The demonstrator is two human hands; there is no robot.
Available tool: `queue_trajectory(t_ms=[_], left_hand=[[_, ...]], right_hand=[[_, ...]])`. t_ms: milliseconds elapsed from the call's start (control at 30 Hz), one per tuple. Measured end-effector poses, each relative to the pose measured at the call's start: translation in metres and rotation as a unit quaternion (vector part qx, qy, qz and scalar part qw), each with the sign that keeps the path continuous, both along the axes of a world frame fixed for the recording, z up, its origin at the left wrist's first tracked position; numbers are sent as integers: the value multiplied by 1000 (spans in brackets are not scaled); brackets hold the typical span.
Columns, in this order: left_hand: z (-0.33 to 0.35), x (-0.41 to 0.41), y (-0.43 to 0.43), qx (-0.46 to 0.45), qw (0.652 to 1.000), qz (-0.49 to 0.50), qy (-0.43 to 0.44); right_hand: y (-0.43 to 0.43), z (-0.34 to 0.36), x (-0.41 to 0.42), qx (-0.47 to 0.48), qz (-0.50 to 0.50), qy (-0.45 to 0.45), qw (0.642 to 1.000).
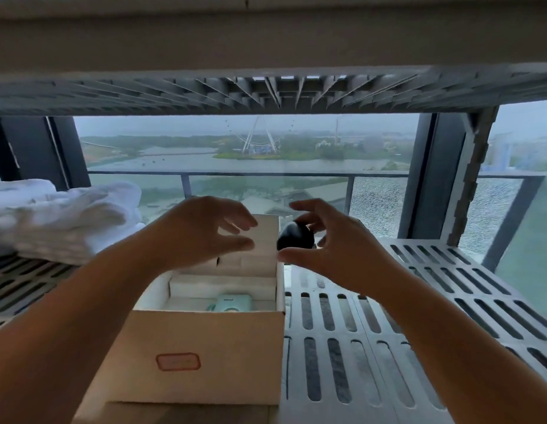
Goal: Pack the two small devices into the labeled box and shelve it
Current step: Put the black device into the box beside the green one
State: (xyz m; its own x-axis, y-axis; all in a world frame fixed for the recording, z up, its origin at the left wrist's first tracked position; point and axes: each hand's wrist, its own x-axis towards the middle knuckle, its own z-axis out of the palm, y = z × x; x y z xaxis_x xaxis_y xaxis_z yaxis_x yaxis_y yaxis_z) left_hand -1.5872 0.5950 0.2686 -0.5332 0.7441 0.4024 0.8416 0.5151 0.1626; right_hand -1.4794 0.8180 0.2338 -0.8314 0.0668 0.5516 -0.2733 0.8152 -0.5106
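Observation:
An open cardboard box [204,347] with a red-framed label [178,361] on its front stands on the slotted shelf [388,332]. A mint-green device [232,302] lies inside among white inserts. My left hand [201,231] hovers over the box's raised rear flap [266,237], fingers apart and holding nothing. A round black device [293,237] sits just past the box's right rear corner, between the thumb and fingers of my right hand [333,243], which curls around it.
Folded white towels [61,218] lie on the shelf to the left of the box. Another shelf level [266,93] hangs close overhead. A shelf post [471,179] stands at the back right. Behind is a window with a balcony rail.

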Motion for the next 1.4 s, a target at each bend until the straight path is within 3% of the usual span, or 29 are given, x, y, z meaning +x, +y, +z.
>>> queue_trajectory(t_ms=[200,467,833,1133,1400], left_hand=[[1,-28,-47,-69,994,72,53],[-24,-58,-78,-129,988,71,-36],[-35,-64,-81,-68,996,35,-54],[-43,-68,-81,-11,996,64,-53],[-44,-67,-79,93,988,104,-59]], right_hand=[[-38,14,-38,-3,27,-26,999],[-78,12,-79,82,69,-114,988],[-90,11,-103,203,49,-225,952],[-104,8,-119,290,43,-352,889],[-113,-5,-135,274,47,-379,883]])
